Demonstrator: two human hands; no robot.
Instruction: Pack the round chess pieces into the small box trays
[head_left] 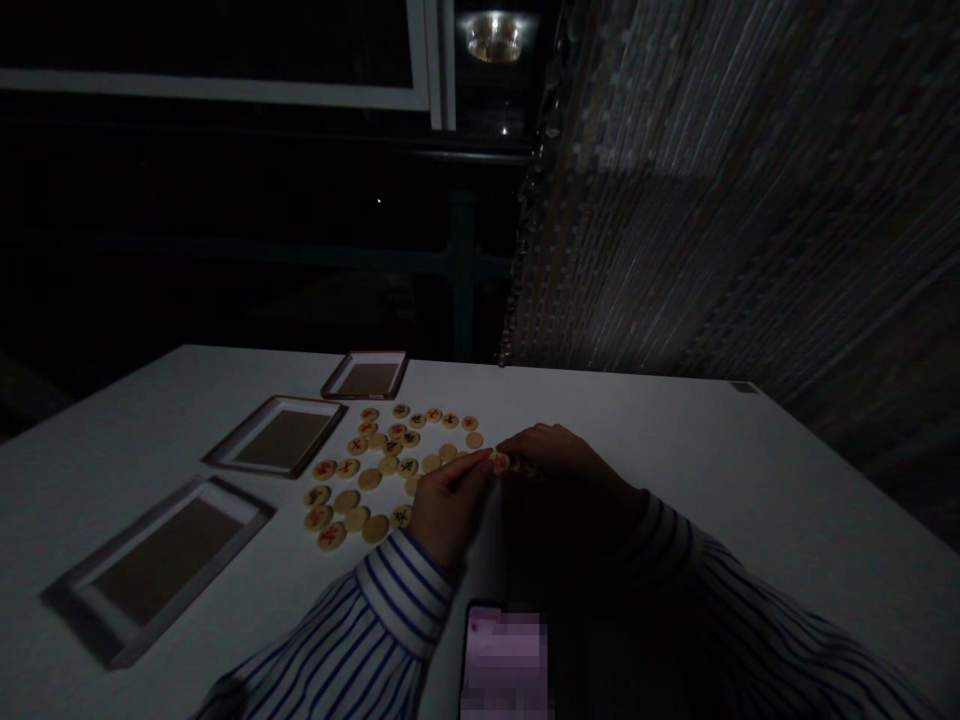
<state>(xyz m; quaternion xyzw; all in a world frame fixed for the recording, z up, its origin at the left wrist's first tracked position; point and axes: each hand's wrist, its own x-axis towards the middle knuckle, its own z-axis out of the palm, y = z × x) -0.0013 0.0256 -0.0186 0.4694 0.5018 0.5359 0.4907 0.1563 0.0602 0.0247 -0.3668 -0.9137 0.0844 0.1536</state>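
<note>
A round wooden Chinese chess piece (500, 463) with a red character sits between my two hands, over the white table. My left hand (450, 505) is closed in a pinch, its thumb and finger reaching the piece's left edge. Curled over the same piece from the other side is my right hand (566, 460); shadow hides most of its fingers, and something dim beside the piece cannot be made out. Several more chess pieces (370, 479) lie scattered left of my hands, some showing red or black characters, others blank.
Three shallow box trays stand to the left: a near one (255, 510), a middle one (217, 450) and a far one (326, 392). A lit phone (504, 665) lies close to me, between my forearms. Beyond the white table (675, 420) hangs a strand curtain (637, 250).
</note>
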